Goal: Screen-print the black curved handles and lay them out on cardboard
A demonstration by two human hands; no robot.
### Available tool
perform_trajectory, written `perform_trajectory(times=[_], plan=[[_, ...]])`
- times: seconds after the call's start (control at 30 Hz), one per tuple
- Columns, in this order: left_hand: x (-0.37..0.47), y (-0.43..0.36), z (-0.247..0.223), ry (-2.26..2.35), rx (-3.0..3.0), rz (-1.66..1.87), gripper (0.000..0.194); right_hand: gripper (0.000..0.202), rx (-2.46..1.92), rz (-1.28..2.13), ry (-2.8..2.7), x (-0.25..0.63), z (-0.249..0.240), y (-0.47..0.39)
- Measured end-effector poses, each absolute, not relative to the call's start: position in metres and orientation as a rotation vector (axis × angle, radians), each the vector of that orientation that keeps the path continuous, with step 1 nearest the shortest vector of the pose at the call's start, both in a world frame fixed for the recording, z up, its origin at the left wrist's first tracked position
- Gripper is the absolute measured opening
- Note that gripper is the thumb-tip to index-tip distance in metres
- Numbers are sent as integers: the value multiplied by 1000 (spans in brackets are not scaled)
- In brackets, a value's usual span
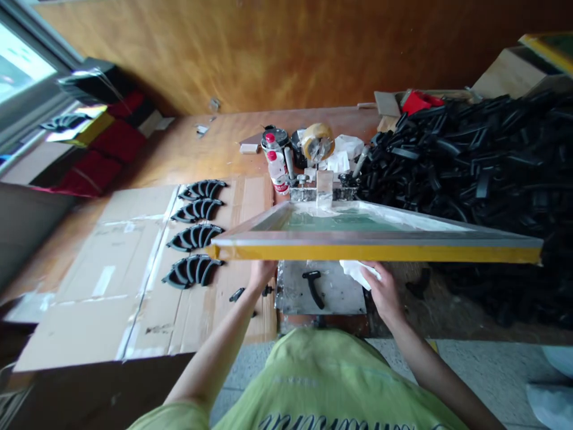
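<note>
A framed screen with yellow tape along its near edge is tilted up above a metal plate. One curved black part lies on that plate. My left hand is at the plate's left, under the frame's near edge; its fingers are hidden behind the frame. At the plate's right, my right hand has its fingers closed on a white cloth, partly under the frame edge. Another black part rests on the cardboard near my left forearm.
Fanned rows of black parts lie on cardboard at the left. A big heap of black parts fills the right. Bottles and a tape roll stand behind the frame.
</note>
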State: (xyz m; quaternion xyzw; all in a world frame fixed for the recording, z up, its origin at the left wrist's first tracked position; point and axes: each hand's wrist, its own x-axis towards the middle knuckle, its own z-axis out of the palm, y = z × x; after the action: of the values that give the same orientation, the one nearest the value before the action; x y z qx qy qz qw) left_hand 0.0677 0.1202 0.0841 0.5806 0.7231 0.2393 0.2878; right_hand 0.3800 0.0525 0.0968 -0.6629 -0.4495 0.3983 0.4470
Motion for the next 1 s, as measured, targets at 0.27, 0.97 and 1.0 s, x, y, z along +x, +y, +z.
perform_trajectory(times=[0.27,0.97,1.0], plan=[[175,14,93,2112,1815,-42,38,36,-1230,659,-1941,344,102,59],[145,-1,88,2115,1794,-133,19,64,-820,825,-2570,313,47,53],[145,-1,87,2110,1792,-128,19,63,-821,823,-2575,307,49,55]])
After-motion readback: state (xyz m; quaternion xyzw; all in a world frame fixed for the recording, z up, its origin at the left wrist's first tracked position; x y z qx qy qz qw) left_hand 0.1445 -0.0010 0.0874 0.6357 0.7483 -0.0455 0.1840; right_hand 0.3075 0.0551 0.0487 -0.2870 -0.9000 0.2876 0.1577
